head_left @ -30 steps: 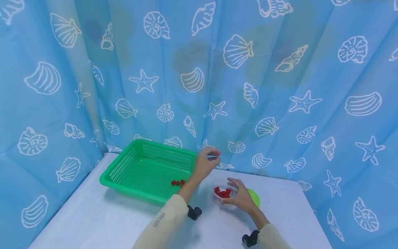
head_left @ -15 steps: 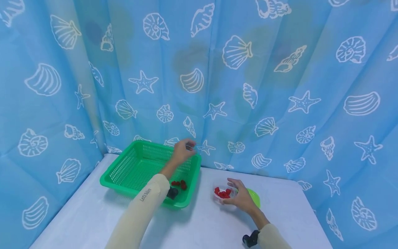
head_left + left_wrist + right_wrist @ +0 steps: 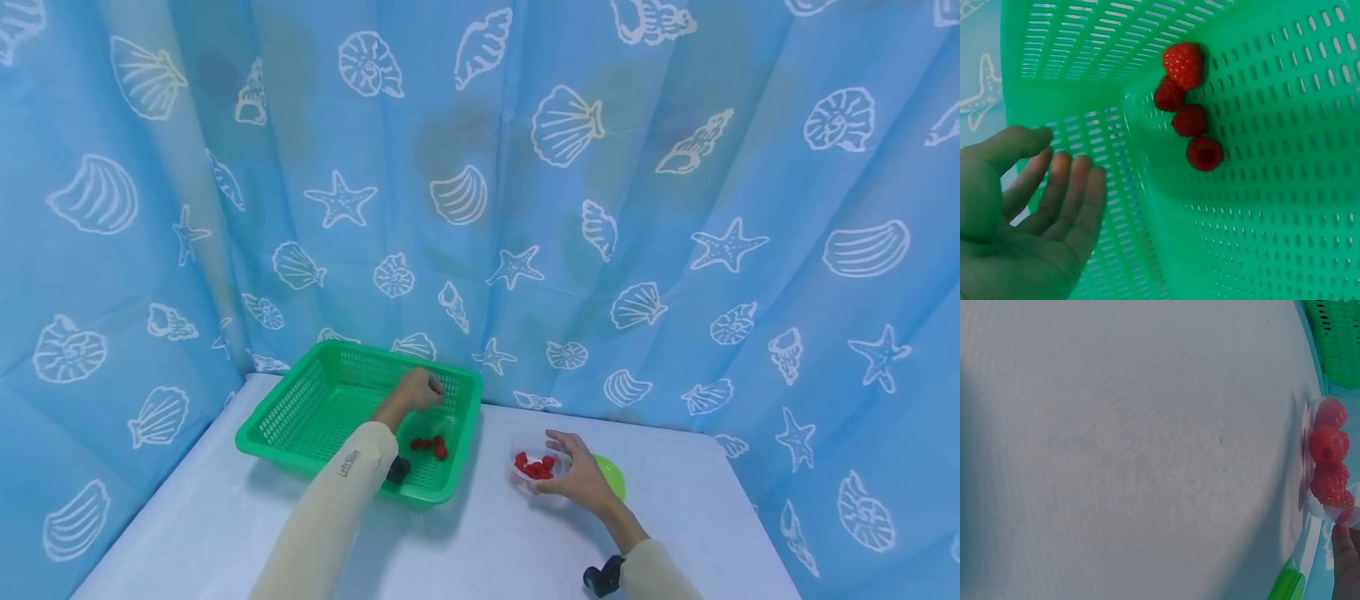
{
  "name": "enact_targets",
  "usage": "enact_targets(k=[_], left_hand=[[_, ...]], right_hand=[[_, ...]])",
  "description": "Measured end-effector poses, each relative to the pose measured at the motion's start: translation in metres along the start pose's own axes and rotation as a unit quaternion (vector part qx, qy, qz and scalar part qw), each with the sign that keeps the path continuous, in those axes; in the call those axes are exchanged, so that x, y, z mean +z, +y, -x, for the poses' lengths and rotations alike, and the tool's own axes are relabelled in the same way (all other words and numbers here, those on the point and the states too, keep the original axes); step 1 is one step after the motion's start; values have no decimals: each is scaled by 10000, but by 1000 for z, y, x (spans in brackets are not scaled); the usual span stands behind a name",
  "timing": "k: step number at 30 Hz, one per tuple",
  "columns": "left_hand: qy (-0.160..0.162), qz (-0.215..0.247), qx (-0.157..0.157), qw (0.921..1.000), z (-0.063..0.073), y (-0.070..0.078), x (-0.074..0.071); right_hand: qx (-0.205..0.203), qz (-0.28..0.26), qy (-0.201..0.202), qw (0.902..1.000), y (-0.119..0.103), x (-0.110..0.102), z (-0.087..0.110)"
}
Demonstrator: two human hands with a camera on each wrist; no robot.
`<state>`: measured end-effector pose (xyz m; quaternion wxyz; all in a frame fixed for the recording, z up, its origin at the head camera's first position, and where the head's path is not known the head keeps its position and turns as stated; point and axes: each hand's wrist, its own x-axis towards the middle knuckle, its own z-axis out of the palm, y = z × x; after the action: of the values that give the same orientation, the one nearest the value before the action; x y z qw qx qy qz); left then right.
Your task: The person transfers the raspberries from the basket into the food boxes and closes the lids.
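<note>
My left hand (image 3: 416,392) is inside the far right part of a green plastic basket (image 3: 471,417). The left wrist view has that hand (image 3: 1038,219) with loosely bent fingers and nothing visible between them. Several raspberries (image 3: 1189,120) lie in a row on the basket floor, apart from the fingers. With thumb and fingers around its sides, my right hand (image 3: 583,475) holds a small clear plastic container (image 3: 521,478) on the table. More raspberries (image 3: 1329,447) fill it; in the right wrist view only a fingertip or two shows beside it.
A light green lid (image 3: 613,477) lies on the white table (image 3: 675,500), partly behind my right hand. Behind the table hangs a blue curtain (image 3: 517,200) with white shell prints. The basket stands left of the container.
My left hand has moved left from the space between basket and container, over the basket's right side, then lower into it. My right hand keeps its hold on the container.
</note>
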<state>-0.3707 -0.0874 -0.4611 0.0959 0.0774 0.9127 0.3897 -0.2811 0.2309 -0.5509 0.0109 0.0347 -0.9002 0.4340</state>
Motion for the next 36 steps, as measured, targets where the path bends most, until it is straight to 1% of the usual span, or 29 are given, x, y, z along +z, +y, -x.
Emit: enact_targets(k=[5,7,11,14,16,18,25,30,32,36], left_hand=[[-476,-533,-85,9974,-2,-3,7],[-632,-702,-229,9953,-2,-4,11],[-823,-831,-776,9901,2,-5,19],[-931,-943,-1042,9857,5,-5,23],[-985,-979,-1079,9844,6,-4,24],[-1001,-1050,-1028,9841,6,-3,24],[-999,-1008,-1023,9846,1,-5,27],[-994,-1230,-1046,9819,-3,-7,30],[-997,-1287,-1016,9814,-3,-8,31],[-1007,-1252,-908,9828,-4,-8,32]], right_hand=[[24,38,36,10000,2,2,-1],[18,27,50,10000,3,3,-1],[-11,-9,24,10000,3,3,0],[-29,-4,-27,10000,2,3,0],[-62,-9,-44,10000,2,3,0],[-80,-9,-47,10000,1,2,0],[-128,-42,-33,9999,-3,0,1],[-120,-41,-20,9999,-2,0,0],[-122,-49,-14,9999,-1,0,0],[-149,-64,2,9999,1,-1,1]])
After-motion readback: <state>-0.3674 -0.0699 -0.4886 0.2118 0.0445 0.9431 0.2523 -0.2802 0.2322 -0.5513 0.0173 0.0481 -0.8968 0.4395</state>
